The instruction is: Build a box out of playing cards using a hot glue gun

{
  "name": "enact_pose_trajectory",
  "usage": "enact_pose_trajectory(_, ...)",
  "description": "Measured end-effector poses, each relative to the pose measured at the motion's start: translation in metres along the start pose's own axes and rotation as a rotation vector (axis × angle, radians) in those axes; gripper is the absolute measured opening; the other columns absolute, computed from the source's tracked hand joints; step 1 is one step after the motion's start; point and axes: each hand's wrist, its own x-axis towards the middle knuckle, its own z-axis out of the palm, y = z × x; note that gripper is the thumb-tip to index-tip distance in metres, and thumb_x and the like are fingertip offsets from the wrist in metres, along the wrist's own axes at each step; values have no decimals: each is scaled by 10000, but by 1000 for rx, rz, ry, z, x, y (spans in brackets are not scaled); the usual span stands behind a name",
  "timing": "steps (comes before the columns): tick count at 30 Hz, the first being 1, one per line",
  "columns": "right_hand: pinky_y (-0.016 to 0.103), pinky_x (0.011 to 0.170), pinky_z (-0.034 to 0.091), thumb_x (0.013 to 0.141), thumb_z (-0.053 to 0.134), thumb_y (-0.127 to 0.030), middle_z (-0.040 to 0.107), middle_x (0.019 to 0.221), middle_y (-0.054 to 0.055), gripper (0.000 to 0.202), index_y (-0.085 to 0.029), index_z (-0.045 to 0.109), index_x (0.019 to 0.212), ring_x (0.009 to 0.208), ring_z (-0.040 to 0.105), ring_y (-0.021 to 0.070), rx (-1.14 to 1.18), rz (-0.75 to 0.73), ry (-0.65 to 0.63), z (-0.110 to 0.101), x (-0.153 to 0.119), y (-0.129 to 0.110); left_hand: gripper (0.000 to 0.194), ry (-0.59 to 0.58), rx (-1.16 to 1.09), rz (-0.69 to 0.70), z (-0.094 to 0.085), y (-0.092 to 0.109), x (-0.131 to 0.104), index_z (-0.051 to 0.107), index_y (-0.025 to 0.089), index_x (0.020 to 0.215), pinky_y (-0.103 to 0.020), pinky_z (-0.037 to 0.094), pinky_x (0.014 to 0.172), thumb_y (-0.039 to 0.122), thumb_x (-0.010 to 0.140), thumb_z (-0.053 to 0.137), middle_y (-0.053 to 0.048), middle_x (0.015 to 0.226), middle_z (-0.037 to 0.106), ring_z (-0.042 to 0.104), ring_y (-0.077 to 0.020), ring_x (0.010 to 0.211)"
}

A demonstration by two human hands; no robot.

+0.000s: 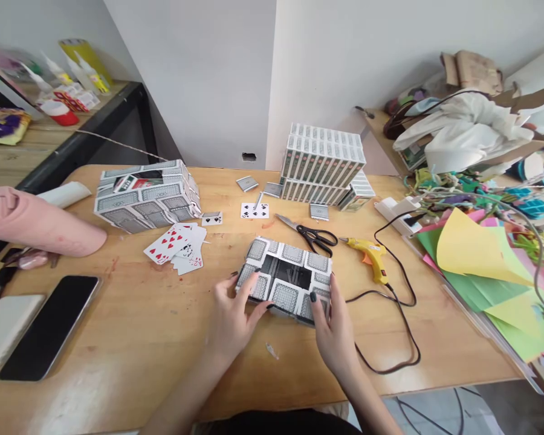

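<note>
A flat box covered with grey-patterned playing cards [286, 296] has a dark rectangular opening in its top. My left hand [236, 308] grips its left end, with fingers on the top and thumb at the front edge. Around the right end is my right hand [335, 320], its thumb on top. Black-handled scissors [315, 235] lie just behind the box, and a yellow glue gun [369, 257] rests to the right. Loose playing cards [179, 246] are fanned out at the left, beside a larger card-covered box [147, 196].
Stacked card packs [321, 163] stand at the back of the wooden table [136, 326]. A black phone [49, 326] and a pink roll [40, 223] lie left. Coloured paper [480, 248] and a power strip [399, 216] are right, with the glue gun's cable looping nearby.
</note>
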Motion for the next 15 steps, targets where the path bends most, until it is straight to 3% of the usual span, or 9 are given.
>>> enact_pose_trajectory(4,506,1067,322,884,459,-396,404,1434,160,620,-157,297,1433,1314,390,277,-26,-26,-9,6,20,1,420,32,-40,86,-14,-4,-2,564,228,1206,-422,504,843,395,822,590,-96,990,404,473,-240,965)
enact_pose_trajectory(7,470,1059,349,828,553,-404,464,1383,156,674,-155,328,1412,1267,447,271,0,-43,-55,4,32,2,395,15,-128,222,-24,-7,14,579,222,1157,-524,414,988,377,795,614,-107,1069,414,459,-278,1082)
enact_pose_trajectory(10,462,1051,359,783,608,-410,491,1347,149,694,-162,366,1385,1244,461,272,2,-61,-69,4,37,2,545,-149,-137,366,-25,-3,35,515,189,1223,-600,263,1087,436,757,653,-130,1193,484,412,-331,1218)
enact_pose_trajectory(15,465,1036,375,781,604,-392,500,1336,138,672,-180,379,1377,1234,467,275,-9,-53,-52,7,39,0,357,-277,-129,382,-20,6,48,557,178,1128,-590,221,1119,345,816,612,-67,950,600,463,-286,1220)
